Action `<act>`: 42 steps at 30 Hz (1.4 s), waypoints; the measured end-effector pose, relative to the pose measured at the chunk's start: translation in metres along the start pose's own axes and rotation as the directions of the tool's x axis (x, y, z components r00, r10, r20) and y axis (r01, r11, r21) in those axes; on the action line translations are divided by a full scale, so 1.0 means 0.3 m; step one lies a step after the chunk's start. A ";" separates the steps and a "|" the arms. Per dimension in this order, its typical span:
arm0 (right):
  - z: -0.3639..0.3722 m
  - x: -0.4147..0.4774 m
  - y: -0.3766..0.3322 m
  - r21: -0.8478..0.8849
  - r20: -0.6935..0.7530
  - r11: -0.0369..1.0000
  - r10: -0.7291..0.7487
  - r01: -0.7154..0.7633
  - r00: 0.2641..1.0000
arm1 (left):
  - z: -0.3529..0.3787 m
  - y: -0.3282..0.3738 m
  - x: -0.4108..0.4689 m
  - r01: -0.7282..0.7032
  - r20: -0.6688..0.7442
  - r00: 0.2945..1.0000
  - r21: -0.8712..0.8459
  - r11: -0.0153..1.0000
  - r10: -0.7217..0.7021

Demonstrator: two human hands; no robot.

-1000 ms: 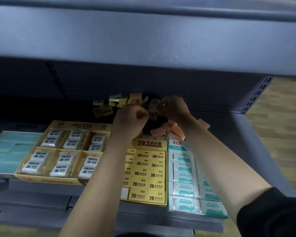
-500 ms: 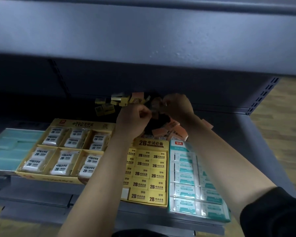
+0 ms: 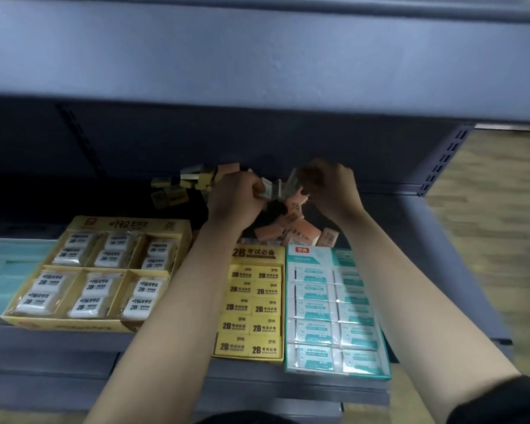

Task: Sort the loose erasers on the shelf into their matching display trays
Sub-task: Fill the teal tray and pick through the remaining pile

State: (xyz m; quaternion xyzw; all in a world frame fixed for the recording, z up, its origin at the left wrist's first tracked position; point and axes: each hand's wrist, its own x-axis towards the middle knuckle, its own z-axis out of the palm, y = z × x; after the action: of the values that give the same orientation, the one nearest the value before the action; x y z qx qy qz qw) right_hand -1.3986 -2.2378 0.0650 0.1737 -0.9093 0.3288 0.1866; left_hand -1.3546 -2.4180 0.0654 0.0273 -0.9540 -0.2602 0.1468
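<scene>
Since half a second ago the left hand (image 3: 236, 198) has lifted a little away from the trays. The right hand (image 3: 331, 191) has drawn off to the right, so the knuckles that nearly touched now stand apart. In the gap shows a small bunch of grey-edged erasers (image 3: 271, 191), held above the back of the shelf. The left fingers curl tightly round its near end, and the right fingers curl over its far end. The trays have not shifted.

The bunch is dim and blurred, so I cannot tell which kind of eraser it is. The left hand covers part of the loose yellow erasers (image 3: 178, 188) at the back. The loose pink erasers (image 3: 291, 229) lie heaped below and between the wrists, just behind the trays. The left forearm hides the left edge of the yellow 2B tray (image 3: 254, 252). The picture's right side is smeared.

Along the front of the grey metal shelf (image 3: 426, 240) stands a teal tray (image 3: 10, 264), cut off by the frame. Beside it is a yellow six-compartment tray (image 3: 74, 327) of wrapped white erasers (image 3: 89, 286), then the 2B tray, and then a teal-and-white tray (image 3: 337, 376). An upper shelf (image 3: 257, 56) overhangs them all. At the right is a slotted upright (image 3: 441, 160), then wood-patterned floor (image 3: 502, 224). A dark sleeve (image 3: 502, 402) fills the lower corner.
</scene>
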 end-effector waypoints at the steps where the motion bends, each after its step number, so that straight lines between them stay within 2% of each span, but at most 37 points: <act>1: -0.006 -0.012 0.009 0.022 -0.011 0.999 0.029 -0.029 1.000 | 0.014 0.006 0.009 -0.030 0.007 1.000 0.036 0.999 0.030; 5: -0.023 -0.048 0.035 0.117 -0.020 0.985 0.131 -0.128 0.991 | 0.063 0.021 0.048 -0.109 0.029 0.994 0.166 0.980 0.106; 8: -0.040 -0.071 0.037 0.131 -0.025 0.981 0.145 -0.141 0.989 | 0.096 0.023 0.070 -0.101 0.042 0.995 0.252 0.962 0.094; 11: -0.051 -0.091 0.038 0.194 0.033 0.959 0.206 -0.208 0.978 | 0.120 0.026 0.085 -0.095 0.062 0.995 0.331 0.939 0.078; 16: -0.065 -0.114 0.037 0.266 0.076 0.922 0.271 -0.282 0.959 | 0.138 0.034 0.104 -0.066 0.017 0.998 0.355 0.933 0.065; 24: -0.107 -0.154 0.034 0.344 0.176 0.872 0.305 -0.349 0.936 | 0.089 0.029 0.086 -0.059 -0.028 0.998 0.105 0.993 0.063; 29: -0.148 -0.210 0.016 0.501 0.264 0.768 0.304 -0.399 0.915 | 0.009 0.051 0.028 -0.127 -0.018 0.992 -0.051 0.991 0.126; 32: -0.170 -0.248 -0.001 0.535 0.314 0.724 0.309 -0.436 0.898 | -0.023 0.064 -0.020 -0.154 0.003 0.988 -0.130 0.979 0.156; 37: -0.200 -0.312 -0.024 0.658 0.386 0.573 0.300 -0.488 0.873 | -0.070 0.086 -0.148 -0.100 0.024 0.993 -0.293 0.951 0.112; 42: -0.231 -0.378 -0.049 0.742 0.415 0.443 0.285 -0.503 0.864 | -0.081 0.097 -0.287 0.039 0.037 0.999 -0.374 0.927 -0.027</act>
State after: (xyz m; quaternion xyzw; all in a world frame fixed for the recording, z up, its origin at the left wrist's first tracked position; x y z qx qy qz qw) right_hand -1.2779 -2.1805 0.0708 0.0595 -0.6720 0.7304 -0.1066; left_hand -1.2644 -2.3936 0.0771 0.0106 -0.8884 -0.4402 0.1299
